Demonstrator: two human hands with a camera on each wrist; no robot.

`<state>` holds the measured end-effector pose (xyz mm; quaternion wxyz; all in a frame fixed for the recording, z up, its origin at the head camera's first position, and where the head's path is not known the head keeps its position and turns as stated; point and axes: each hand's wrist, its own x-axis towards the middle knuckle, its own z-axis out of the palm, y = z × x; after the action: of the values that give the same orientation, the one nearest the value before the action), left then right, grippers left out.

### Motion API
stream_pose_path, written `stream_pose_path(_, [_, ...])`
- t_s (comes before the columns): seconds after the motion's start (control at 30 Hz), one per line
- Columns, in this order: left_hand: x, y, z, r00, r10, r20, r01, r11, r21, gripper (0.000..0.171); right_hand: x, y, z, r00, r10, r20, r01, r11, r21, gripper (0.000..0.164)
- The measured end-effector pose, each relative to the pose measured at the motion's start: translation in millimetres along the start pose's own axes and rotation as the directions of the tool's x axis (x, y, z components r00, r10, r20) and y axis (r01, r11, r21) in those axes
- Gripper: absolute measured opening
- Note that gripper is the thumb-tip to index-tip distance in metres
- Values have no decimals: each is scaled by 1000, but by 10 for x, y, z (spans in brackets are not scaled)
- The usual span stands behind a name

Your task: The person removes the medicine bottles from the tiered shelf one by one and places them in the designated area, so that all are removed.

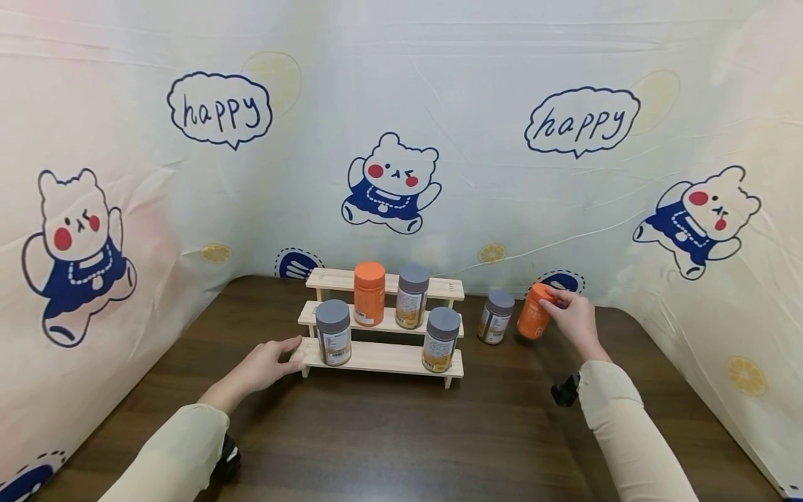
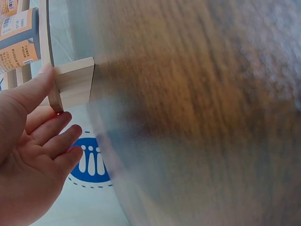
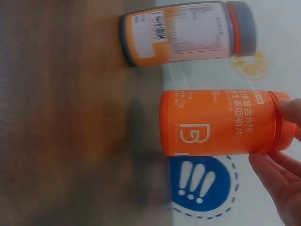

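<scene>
My right hand [image 1: 576, 322] pinches an orange supplement bottle [image 3: 218, 123] by its orange lid, thumb on one side and fingers on the other. In the head view the bottle leans slightly, right of a grey-lidded bottle [image 1: 495, 318] on the table. My left hand [image 1: 266, 364] is at the left end of a three-step wooden display rack [image 1: 383, 358]. The left wrist view shows its thumb [image 2: 35, 89] on the lowest step's end and a finger beneath, pinching the board. Another orange bottle [image 1: 369, 296] and a grey-lidded bottle [image 1: 411, 298] stand on the middle step.
Two more grey-lidded bottles stand on the lowest step, one at the left [image 1: 334, 335] and one at the right [image 1: 440, 340]. The dark wooden table [image 1: 389, 446] extends in front of the rack. A printed cloth [image 1: 477, 84] hangs behind and at both sides.
</scene>
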<state>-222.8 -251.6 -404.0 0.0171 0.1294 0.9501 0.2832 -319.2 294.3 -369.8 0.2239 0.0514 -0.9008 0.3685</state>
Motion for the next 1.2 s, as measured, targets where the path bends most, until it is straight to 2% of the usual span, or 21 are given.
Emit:
stream_pose_path(0.13, [5,-7,8,1000,-2,5,2,1000,6,61,-33,64,62,1000,22,13,-22,1000,-2,38])
stream_pose_path(0.43, [22,-12,1,1000,0,9,0,1000,5,62,-89,114,145,1000,17,25,-17,1000,11,36])
stream_pose_path(0.9, [24,-3,-16,999,-19,27,20,1000,-4,63,-162,140,144,999,1,38,-4,998,66,35])
stream_pose_path(1.2, [35,-36,2,999,-18,26,18,1000,-3,63,-173,168,145,999,-11,46,8,998,63,36])
